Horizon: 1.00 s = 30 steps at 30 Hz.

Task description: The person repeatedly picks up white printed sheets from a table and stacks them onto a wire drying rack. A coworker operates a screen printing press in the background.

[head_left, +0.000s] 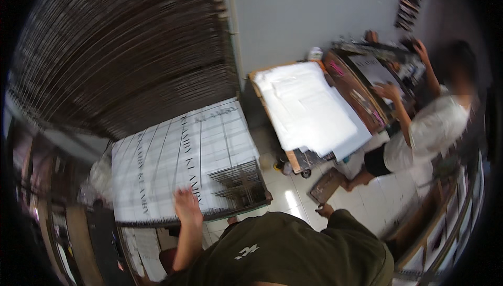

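My left hand (187, 206) is raised at the near edge of a wire drying rack, its fingers stretched out and slightly smeared by motion. Beneath and beyond it lie white sheets (157, 160) with rows of dark printed lettering on the rack's wire shelf. A bare patch of dark wire grid (238, 184) shows at the shelf's near right corner. Low at my right side is my right hand (326, 210), partly covered by my dark green sleeve; its fingers are too small and blurred to read. Just past it in the picture is a brown board-like block (325, 185) on the floor.
Many raised wire shelves (131, 39) tower at the back left. A table (294, 161) bears a stack of white sheets (306, 108). On the right, a co-worker (432, 128) in a light shirt reaches over a printing bench (361, 94). Wooden racking (435, 218) stands at the lower right.
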Motion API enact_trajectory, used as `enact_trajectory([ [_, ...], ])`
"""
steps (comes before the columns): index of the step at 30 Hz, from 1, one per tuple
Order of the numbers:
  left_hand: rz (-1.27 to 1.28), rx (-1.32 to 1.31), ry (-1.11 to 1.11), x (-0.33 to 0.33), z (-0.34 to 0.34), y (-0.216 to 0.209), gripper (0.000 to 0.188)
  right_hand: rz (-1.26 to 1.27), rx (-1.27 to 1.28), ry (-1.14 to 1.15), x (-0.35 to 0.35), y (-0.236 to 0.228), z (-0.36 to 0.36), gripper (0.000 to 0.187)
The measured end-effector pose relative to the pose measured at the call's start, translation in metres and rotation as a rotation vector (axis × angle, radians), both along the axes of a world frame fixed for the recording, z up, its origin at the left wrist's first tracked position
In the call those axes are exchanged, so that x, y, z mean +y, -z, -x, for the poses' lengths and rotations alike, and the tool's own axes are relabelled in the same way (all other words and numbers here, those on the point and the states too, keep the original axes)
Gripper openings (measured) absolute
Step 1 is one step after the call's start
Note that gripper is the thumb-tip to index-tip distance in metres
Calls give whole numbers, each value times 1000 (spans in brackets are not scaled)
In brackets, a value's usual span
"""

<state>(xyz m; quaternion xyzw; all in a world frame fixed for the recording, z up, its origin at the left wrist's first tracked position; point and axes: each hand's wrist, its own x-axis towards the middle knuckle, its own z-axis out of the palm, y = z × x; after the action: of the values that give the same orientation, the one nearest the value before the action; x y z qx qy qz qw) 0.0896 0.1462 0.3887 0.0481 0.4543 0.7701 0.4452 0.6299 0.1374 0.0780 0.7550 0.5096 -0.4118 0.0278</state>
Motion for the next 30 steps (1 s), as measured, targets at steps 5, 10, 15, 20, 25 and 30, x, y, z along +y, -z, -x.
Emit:
enact_trajectory([
  [5,444,-390,67,-37,-6,172,35,-620,144,428,39,-10,-17,40],
  [10,621,-295,152,-24,1,264,43,-815,626,1035,126,-55,-36,33],
  [15,825,-173,175,-25,-17,219,60,-745,966,1294,186,-166,-30,87],
  [20,816,107,111,-25,-45,145,72,-696,1331,1308,212,-215,-16,100],
  [25,742,151,109,-5,-32,139,64,-623,1529,1147,239,-173,11,26],
  [30,611,252,467,25,-69,96,48,-574,1594,1175,232,-178,68,15],
])
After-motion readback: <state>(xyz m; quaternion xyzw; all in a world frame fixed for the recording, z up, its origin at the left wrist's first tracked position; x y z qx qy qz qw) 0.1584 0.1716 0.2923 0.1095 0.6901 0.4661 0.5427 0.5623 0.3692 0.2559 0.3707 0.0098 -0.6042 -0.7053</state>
